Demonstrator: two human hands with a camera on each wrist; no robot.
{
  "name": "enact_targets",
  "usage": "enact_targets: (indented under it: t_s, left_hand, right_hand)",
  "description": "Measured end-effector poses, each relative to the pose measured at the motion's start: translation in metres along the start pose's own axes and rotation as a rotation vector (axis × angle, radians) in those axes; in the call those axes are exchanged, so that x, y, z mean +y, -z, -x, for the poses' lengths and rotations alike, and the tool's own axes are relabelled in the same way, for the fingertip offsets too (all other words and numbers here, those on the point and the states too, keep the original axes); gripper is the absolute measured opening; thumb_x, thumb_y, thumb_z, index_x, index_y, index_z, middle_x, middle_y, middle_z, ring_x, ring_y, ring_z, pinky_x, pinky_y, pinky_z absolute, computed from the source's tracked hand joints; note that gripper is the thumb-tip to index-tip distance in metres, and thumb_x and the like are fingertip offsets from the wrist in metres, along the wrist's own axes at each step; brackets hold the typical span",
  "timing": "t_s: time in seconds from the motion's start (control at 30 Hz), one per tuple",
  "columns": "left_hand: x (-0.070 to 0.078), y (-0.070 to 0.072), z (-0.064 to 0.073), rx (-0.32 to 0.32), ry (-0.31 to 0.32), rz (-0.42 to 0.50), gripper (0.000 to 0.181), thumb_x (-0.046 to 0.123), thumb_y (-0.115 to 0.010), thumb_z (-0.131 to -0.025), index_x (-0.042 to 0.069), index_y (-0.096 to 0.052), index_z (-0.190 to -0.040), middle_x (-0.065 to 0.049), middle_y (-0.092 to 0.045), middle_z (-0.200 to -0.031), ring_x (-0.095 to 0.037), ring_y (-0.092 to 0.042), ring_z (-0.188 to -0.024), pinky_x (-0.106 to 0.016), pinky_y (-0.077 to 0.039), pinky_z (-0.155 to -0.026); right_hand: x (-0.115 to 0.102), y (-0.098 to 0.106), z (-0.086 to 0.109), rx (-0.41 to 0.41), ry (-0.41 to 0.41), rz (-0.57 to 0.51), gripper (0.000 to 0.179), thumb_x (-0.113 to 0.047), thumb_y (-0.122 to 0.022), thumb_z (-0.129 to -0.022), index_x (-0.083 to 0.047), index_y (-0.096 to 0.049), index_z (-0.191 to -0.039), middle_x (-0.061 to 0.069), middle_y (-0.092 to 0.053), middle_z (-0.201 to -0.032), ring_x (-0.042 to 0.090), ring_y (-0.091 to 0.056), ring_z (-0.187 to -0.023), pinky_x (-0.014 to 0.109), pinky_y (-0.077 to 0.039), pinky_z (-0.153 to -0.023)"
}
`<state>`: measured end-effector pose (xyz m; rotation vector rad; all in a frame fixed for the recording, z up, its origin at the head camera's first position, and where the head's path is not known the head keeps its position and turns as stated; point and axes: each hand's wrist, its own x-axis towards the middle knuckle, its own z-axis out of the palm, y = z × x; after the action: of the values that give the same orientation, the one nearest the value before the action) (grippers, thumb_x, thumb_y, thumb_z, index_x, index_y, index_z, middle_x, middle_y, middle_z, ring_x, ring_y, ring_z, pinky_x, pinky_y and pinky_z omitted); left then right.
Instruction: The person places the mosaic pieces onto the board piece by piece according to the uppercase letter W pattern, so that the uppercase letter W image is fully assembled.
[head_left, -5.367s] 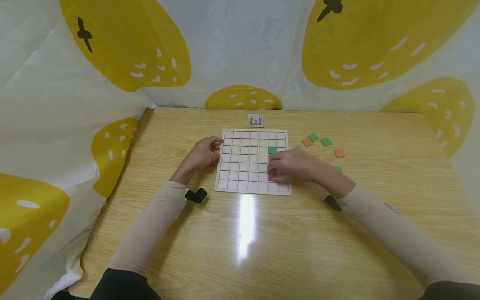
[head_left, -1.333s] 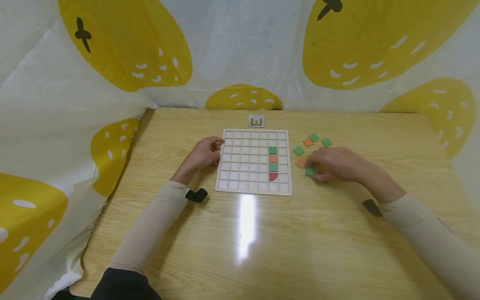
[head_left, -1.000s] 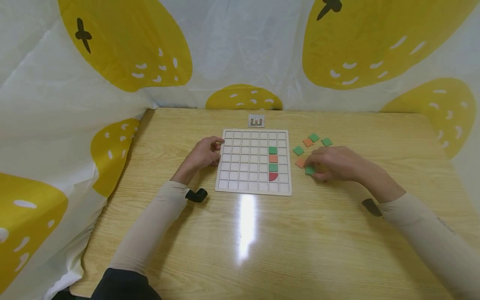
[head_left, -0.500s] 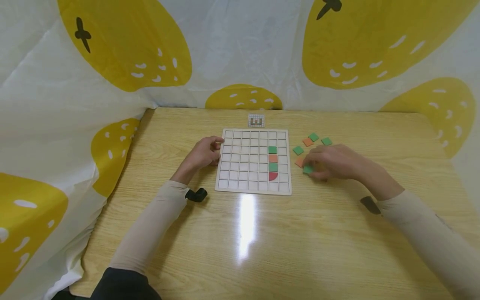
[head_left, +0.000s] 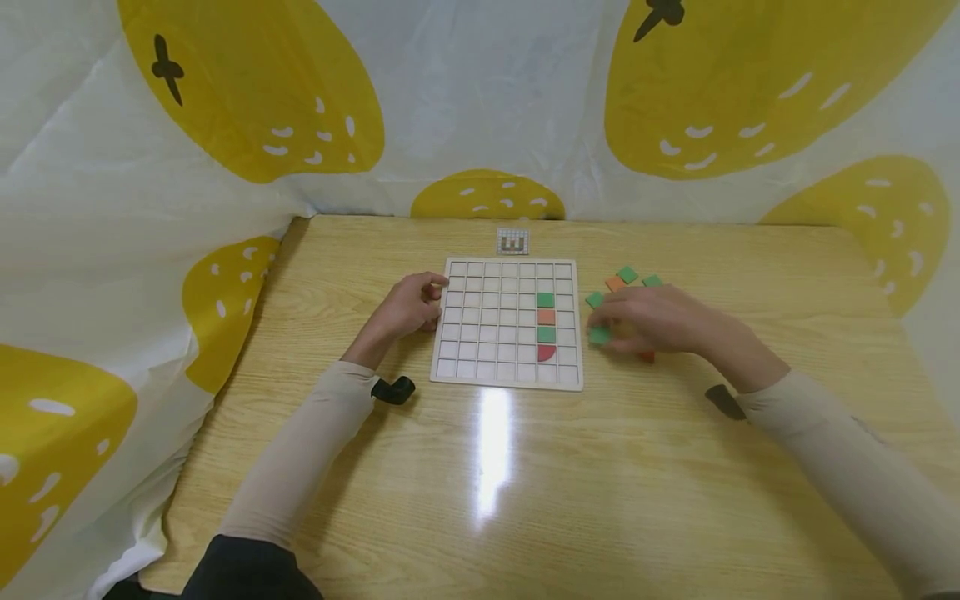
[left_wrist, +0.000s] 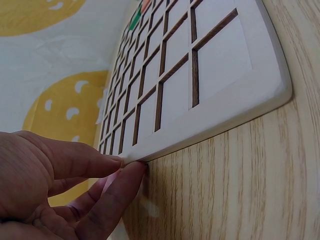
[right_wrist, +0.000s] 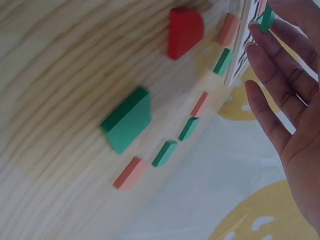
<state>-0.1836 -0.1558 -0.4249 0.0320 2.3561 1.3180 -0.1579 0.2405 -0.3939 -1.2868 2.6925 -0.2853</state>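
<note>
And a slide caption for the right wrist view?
Right hand pinching a green tile, a red piece lying on the table.

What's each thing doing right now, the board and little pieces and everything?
Board: flat, partly filled.
Four board pieces: set in one column.
Left grip: holding the board's edge.
Right grip: pinching a green tile.
Loose tiles, loose red piece: lying on the table.
Card: flat, pattern showing.

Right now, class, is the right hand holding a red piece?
No: in the right wrist view, the right hand pinches a green tile, while a red piece lies apart on the table.
</note>
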Motion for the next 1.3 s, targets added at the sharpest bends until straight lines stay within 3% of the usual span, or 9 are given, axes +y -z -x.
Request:
enact_targets:
  t_s: [0.13, 0.33, 0.43, 0.73, 1.2, 1.3]
  left_hand:
    - [0.0, 0.0, 0.0, 0.002, 0.002, 0.002, 0.052, -0.008, -0.057, -0.095, 0.006, -0.051, -0.145, -0.015, -0.05, -0.115, -0.025, -0.053, -0.089, -0.032, -0.057, -0.069]
    - [-0.001, 0.0, -0.001, 0.001, 0.009, 0.016, 0.053, -0.009, -0.056, -0.094, 0.007, -0.051, -0.145, -0.015, -0.05, -0.115, -0.025, -0.053, -0.089, -0.031, -0.057, -0.069]
    - [-0.001, 0.0, 0.0, -0.001, 0.004, 0.018, 0.053, -0.009, -0.055, -0.094, 0.006, -0.051, -0.145, -0.015, -0.05, -0.115, -0.025, -0.053, -0.09, -0.032, -0.059, -0.07]
    - [0.001, 0.0, 0.0, 0.003, -0.002, 0.005, 0.052, -0.008, -0.056, -0.095, 0.006, -0.051, -0.145, -0.015, -0.05, -0.115, -0.025, -0.053, -0.089, -0.032, -0.058, -0.068]
    - [0.002, 0.001, 0.0, -0.001, 0.006, 0.012, 0.052, -0.008, -0.056, -0.095, 0.007, -0.051, -0.145, -0.014, -0.05, -0.113, -0.025, -0.052, -0.089, -0.032, -0.057, -0.067]
    - [0.002, 0.0, 0.0, -0.002, 0.006, 0.016, 0.053, -0.008, -0.056, -0.095, 0.007, -0.051, -0.145, -0.014, -0.05, -0.113, -0.025, -0.052, -0.089, -0.032, -0.057, -0.067]
  right_hand:
    - [-0.003, 0.0, -0.007, 0.024, 0.043, -0.015, 0.024, -0.027, -0.082, -0.085, -0.021, -0.075, -0.108, -0.01, -0.071, -0.101, 0.011, -0.056, -0.079, 0.027, -0.046, -0.061]
    - [-0.006, -0.001, -0.02, 0.012, 0.062, -0.051, 0.026, -0.028, -0.081, -0.086, -0.019, -0.076, -0.109, -0.007, -0.072, -0.105, 0.015, -0.062, -0.094, 0.033, -0.052, -0.076]
    - [-0.009, -0.001, -0.026, 0.001, 0.076, -0.068, 0.027, -0.027, -0.08, -0.086, -0.017, -0.075, -0.111, -0.005, -0.071, -0.102, 0.015, -0.062, -0.093, 0.034, -0.053, -0.079]
    - [-0.018, 0.001, -0.042, 0.021, 0.151, -0.086, 0.029, -0.026, -0.081, -0.085, -0.012, -0.075, -0.11, -0.001, -0.072, -0.098, 0.017, -0.066, -0.089, 0.034, -0.055, -0.075]
    - [-0.026, -0.002, -0.058, -0.002, 0.143, -0.042, 0.026, -0.027, -0.077, -0.086, -0.018, -0.073, -0.111, -0.006, -0.07, -0.098, 0.014, -0.066, -0.091, 0.029, -0.05, -0.064]
    - [-0.027, -0.004, -0.063, 0.002, 0.168, -0.046, 0.026, -0.03, -0.077, -0.087, -0.018, -0.073, -0.11, -0.006, -0.069, -0.099, 0.013, -0.065, -0.092, 0.03, -0.053, -0.068]
